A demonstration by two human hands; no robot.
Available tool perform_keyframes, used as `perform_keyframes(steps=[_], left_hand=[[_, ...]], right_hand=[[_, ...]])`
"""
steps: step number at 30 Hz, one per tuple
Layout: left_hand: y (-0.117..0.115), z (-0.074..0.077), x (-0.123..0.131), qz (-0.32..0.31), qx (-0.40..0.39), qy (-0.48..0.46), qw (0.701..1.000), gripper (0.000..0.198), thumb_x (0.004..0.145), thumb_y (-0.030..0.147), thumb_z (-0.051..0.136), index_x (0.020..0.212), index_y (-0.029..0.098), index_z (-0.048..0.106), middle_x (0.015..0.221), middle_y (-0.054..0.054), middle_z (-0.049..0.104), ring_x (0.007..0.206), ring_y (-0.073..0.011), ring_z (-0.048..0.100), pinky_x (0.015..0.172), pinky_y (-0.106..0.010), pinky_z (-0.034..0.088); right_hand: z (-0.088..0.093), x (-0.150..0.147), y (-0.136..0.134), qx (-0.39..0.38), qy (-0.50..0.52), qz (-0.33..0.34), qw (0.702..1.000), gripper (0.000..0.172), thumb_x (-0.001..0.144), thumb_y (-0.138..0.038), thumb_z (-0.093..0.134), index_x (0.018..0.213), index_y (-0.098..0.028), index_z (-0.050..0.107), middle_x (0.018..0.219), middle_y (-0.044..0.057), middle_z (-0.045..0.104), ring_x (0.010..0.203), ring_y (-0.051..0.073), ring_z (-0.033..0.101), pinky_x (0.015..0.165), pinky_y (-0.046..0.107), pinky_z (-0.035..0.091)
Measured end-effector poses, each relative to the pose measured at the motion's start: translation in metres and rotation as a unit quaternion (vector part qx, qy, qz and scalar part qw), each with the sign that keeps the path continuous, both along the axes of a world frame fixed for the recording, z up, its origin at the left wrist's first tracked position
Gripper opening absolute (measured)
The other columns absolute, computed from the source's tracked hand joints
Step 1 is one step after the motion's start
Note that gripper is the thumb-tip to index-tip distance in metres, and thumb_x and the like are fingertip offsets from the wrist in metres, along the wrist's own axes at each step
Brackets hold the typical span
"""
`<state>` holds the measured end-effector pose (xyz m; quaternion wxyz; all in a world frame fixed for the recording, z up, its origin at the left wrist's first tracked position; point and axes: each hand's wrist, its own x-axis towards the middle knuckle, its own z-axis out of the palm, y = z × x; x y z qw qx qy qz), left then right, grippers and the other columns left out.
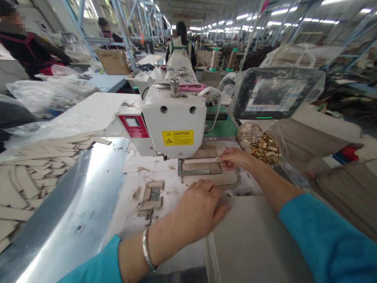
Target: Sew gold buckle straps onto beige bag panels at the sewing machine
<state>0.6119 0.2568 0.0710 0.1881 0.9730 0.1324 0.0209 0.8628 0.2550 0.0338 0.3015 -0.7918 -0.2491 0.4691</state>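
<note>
My right hand (235,158) is closed in a pinch at the right end of a thin pale strip (203,160). That strip lies along a metal clamp frame (180,168) on a beige template plate (232,179), beside the head of a white sewing machine (176,118). Nearer to me, my left hand (202,208) hovers with bent fingers, its thumb apart and blurred; nothing shows in it. Beneath and right of it is a flat grey-beige panel (253,239). A small beige piece with a square window (160,194) rests on the white work surface to the left.
Many pale cut strips (23,181) are heaped at the left, past a shiny metal plate (97,184). Gold-coloured metal parts (266,148) fill a plastic bag at the right, below a wrapped control screen (277,94). Another person (180,47) sits ahead; others are at the left.
</note>
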Motion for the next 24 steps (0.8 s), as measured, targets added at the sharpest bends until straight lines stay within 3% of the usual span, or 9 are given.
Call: perform_keyframes(steps=[4, 10, 15, 20, 22, 24], left_hand=[[-0.029, -0.002, 0.027, -0.041, -0.037, 0.062, 0.997, 0.073, 0.079, 0.07, 0.059, 0.121, 0.01, 0.058, 0.117, -0.017, 0.063, 0.11, -0.0343, 0.058, 0.097, -0.047, 0.048], [-0.027, -0.004, 0.042, -0.037, -0.041, 0.137, 0.989, 0.081, 0.071, 0.073, 0.066, 0.124, 0.011, 0.057, 0.124, -0.018, 0.06, 0.115, -0.0356, 0.056, 0.1, -0.047, 0.046], [-0.028, -0.005, 0.037, -0.064, -0.051, 0.086, 0.993, 0.072, 0.078, 0.059, 0.07, 0.133, 0.016, 0.051, 0.128, -0.014, 0.061, 0.119, -0.0359, 0.055, 0.1, -0.05, 0.046], [-0.035, -0.007, 0.03, -0.092, -0.013, 0.011, 0.996, 0.057, 0.085, 0.043, 0.069, 0.135, 0.02, 0.05, 0.13, -0.011, 0.061, 0.115, -0.0333, 0.058, 0.096, -0.048, 0.048], [-0.035, -0.006, 0.029, -0.11, -0.02, 0.006, 0.994, 0.05, 0.086, 0.04, 0.068, 0.13, 0.022, 0.054, 0.126, -0.009, 0.063, 0.111, -0.0306, 0.061, 0.093, -0.045, 0.051], [-0.033, -0.005, 0.029, -0.119, -0.039, 0.016, 0.992, 0.044, 0.086, 0.038, 0.068, 0.125, 0.022, 0.057, 0.121, -0.007, 0.065, 0.106, -0.0284, 0.063, 0.091, -0.041, 0.052]], right_hand=[[0.001, -0.005, -0.007, -0.012, 0.006, 0.019, 1.0, 0.014, 0.083, -0.014, 0.063, 0.072, -0.015, 0.056, 0.053, 0.0, 0.062, 0.04, 0.01, 0.057, 0.044, 0.019, 0.045], [0.013, -0.016, -0.005, 0.01, -0.104, 0.032, 0.994, 0.02, 0.085, -0.013, 0.06, 0.068, -0.016, 0.052, 0.05, -0.003, 0.06, 0.039, 0.007, 0.054, 0.04, 0.017, 0.038], [0.025, -0.011, -0.007, 0.013, -0.17, 0.034, 0.985, 0.019, 0.076, -0.011, 0.069, 0.063, -0.015, 0.056, 0.043, -0.004, 0.056, 0.035, 0.006, 0.049, 0.036, 0.017, 0.03], [0.03, 0.003, -0.02, 0.046, -0.209, 0.002, 0.977, 0.017, 0.081, -0.015, 0.064, 0.066, -0.014, 0.056, 0.05, -0.002, 0.059, 0.038, 0.005, 0.05, 0.041, 0.016, 0.035], [0.046, 0.011, -0.032, 0.055, -0.249, -0.028, 0.966, 0.016, 0.084, -0.014, 0.06, 0.069, -0.013, 0.056, 0.052, -0.002, 0.057, 0.04, 0.004, 0.049, 0.044, 0.015, 0.035], [0.074, 0.019, -0.059, 0.07, -0.295, -0.051, 0.952, 0.013, 0.086, -0.015, 0.058, 0.074, -0.013, 0.057, 0.054, -0.003, 0.055, 0.044, 0.004, 0.048, 0.048, 0.015, 0.035]])
